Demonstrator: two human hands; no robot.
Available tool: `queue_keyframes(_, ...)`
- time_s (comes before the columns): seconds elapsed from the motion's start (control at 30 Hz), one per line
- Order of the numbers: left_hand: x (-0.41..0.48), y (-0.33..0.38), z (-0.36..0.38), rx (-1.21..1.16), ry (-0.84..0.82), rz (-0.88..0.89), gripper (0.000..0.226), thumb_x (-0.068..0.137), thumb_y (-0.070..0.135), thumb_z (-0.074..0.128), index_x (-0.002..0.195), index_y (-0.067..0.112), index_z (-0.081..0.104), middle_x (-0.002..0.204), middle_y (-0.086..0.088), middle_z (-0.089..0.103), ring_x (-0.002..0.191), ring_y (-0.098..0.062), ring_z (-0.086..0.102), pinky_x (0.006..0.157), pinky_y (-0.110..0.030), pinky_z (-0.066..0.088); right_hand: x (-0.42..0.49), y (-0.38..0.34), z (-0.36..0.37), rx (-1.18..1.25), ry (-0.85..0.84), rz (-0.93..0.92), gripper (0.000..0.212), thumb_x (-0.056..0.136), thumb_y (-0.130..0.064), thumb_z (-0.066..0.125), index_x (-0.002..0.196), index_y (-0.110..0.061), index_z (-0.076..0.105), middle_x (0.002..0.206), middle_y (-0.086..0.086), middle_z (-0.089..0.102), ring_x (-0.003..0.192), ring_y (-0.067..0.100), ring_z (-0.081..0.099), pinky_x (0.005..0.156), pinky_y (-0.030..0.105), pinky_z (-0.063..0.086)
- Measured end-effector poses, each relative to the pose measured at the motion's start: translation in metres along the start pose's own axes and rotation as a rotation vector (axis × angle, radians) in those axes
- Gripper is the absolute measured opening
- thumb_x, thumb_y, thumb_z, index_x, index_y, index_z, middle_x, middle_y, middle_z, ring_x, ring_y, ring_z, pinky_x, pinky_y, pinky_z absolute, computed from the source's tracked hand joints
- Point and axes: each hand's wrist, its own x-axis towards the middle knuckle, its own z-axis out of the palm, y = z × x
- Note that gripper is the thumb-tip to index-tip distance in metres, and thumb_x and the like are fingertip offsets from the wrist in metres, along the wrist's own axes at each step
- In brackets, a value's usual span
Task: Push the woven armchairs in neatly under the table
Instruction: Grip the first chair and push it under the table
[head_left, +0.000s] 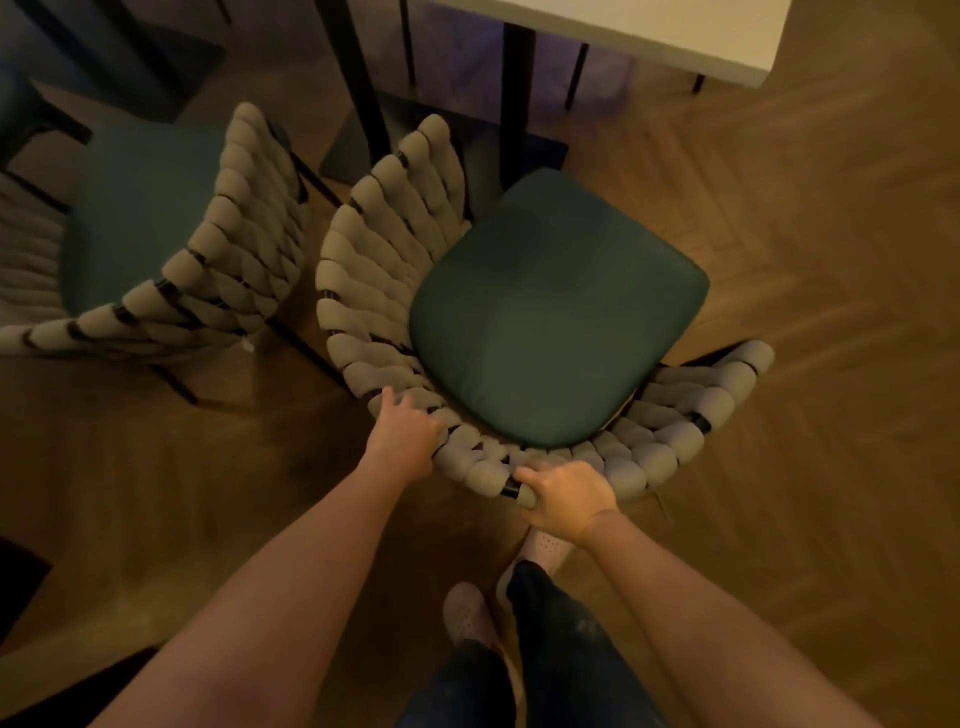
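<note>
A woven armchair (374, 270) with a dark green seat cushion (550, 312) stands right below me, its curved grey back toward me. My left hand (402, 436) grips the left part of that back. My right hand (566, 496) holds the back's rim at the middle. The chair is turned a little, its open front facing the white table (675, 36) at the top right. A second woven armchair (218, 270) with a green seat stands to the left, beside the first.
Black table legs (358, 83) and a dark base plate stand beyond the chairs. The floor is herringbone wood (805, 234), open on the right. My legs and white shoes (467, 613) are just behind the chair. Dark furniture sits at the left edge.
</note>
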Motion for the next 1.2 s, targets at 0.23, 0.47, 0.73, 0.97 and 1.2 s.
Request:
queue_keyframes(0.23, 0.035, 0.017, -0.025, -0.151, 0.080, -0.052, 0.030, 0.090, 0.031, 0.056, 0.119, 0.023, 0.057, 0.109, -0.002, 0.064, 0.119, -0.028, 0.051, 0.108, -0.056, 0.025, 0.025, 0.071, -0.057, -0.243, -0.062, -0.156, 0.028, 0.070, -0.045, 0.074, 0.092, -0.027, 0.070, 0.076, -0.006, 0.067, 0.055, 0.014, 0.063, 0.046, 0.021, 0.029)
queue_keyframes(0.47, 0.068, 0.002, -0.044, -0.266, 0.179, 0.042, 0.036, 0.086, 0.034, 0.062, 0.119, 0.024, 0.053, 0.108, 0.001, 0.063, 0.113, -0.025, 0.052, 0.100, -0.046, 0.031, 0.067, 0.118, -0.104, -0.214, -0.245, -0.129, 0.030, 0.087, -0.042, 0.054, 0.114, -0.030, 0.058, 0.102, -0.007, 0.064, 0.089, 0.017, 0.064, 0.071, 0.026, 0.045)
queue_keyframes(0.73, 0.096, -0.092, -0.030, -0.175, 0.122, 0.314, 0.048, 0.089, 0.036, 0.061, 0.135, 0.027, 0.047, 0.130, 0.004, 0.058, 0.120, -0.016, 0.054, 0.109, -0.039, 0.034, 0.078, 0.126, -0.107, -0.236, -0.378, -0.012, 0.031, 0.086, -0.035, 0.053, 0.117, -0.029, 0.056, 0.109, -0.008, 0.064, 0.099, 0.015, 0.060, 0.091, 0.029, 0.041)
queue_keyframes(0.97, 0.101, -0.112, -0.045, 0.008, -0.028, 0.361, 0.044, 0.092, 0.024, 0.056, 0.135, 0.027, 0.045, 0.117, 0.000, 0.062, 0.106, -0.021, 0.059, 0.091, -0.039, 0.047, 0.072, 0.105, -0.094, -0.328, -0.309, 0.260, 0.034, 0.091, -0.029, 0.050, 0.123, -0.038, 0.052, 0.112, -0.008, 0.061, 0.108, 0.018, 0.056, 0.097, 0.042, 0.031)
queue_keyframes(1.2, 0.100, -0.127, -0.050, 0.013, -0.010, 0.329, 0.047, 0.093, 0.020, 0.057, 0.137, 0.027, 0.045, 0.118, -0.001, 0.061, 0.109, -0.023, 0.057, 0.095, -0.040, 0.045, 0.079, 0.083, -0.100, -0.356, -0.249, 0.392, 0.037, 0.095, -0.023, 0.046, 0.127, -0.040, 0.050, 0.113, -0.006, 0.060, 0.111, 0.019, 0.055, 0.107, 0.046, 0.024)
